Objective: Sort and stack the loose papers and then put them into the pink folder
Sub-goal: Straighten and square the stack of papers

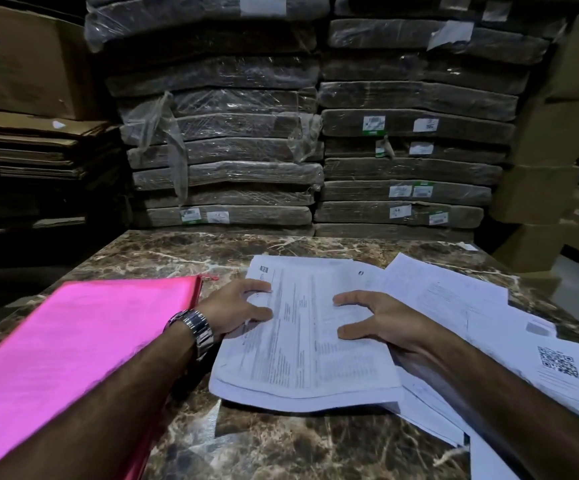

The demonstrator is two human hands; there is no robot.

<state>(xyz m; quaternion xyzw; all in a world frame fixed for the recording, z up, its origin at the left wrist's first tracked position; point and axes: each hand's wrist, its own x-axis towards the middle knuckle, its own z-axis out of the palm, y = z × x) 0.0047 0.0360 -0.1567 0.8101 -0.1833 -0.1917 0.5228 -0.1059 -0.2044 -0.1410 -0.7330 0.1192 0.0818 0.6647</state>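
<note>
The papers [302, 344] lie heaped on the worktop [281, 445] beside the pink folder [73, 341]; left grip [243, 306] and right grip [374, 317] are released, fingertips [342, 300] pressing the top sheet. Light, limp and slippery, they likely want squaring, then lifting by both side edges

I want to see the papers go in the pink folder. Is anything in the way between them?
Nothing lies on the table between the paper stack and the pink folder. Only the person's own left hand sits in that gap, resting on the stack's edge. The folder looks closed.
</note>
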